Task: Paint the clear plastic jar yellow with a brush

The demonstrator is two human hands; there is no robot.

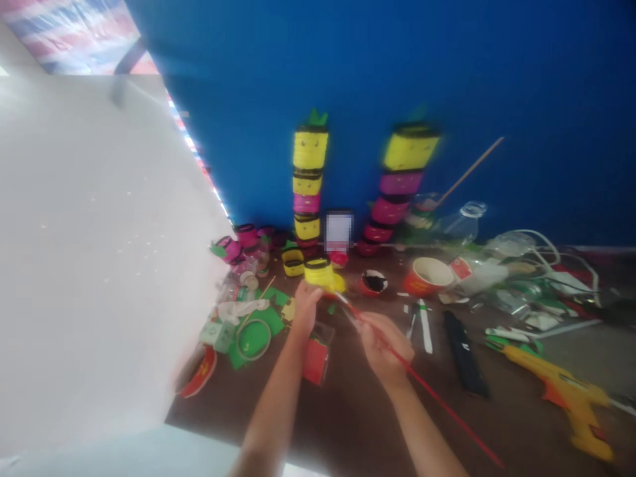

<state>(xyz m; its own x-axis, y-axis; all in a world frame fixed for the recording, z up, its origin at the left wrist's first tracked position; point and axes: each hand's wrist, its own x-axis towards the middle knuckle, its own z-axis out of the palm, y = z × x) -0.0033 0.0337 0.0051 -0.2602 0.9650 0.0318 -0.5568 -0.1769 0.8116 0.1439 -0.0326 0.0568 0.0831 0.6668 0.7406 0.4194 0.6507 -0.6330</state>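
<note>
My left hand point(307, 306) is closed on a small yellow cup point(319, 270) near the middle of the dark table. A long red paintbrush point(427, 386) is in the fingers of my right hand point(385, 344), its tip pointing up and left at the lower edge of the cup. The exact contact of the bristles is blurred. Just behind the yellow cup is another yellow cup with a black rim point(293, 262). A red and clear packet point(317, 358) lies beside my left wrist.
Two tall stacks of painted cups, one on the left point(307, 192) and one leaning point(390, 211), rise at the back. A red paint bowl point(373, 283), a paper bucket point(430, 275) and a yellow glue gun point(571, 391) lie to the right. Green sheets point(254, 339) are left.
</note>
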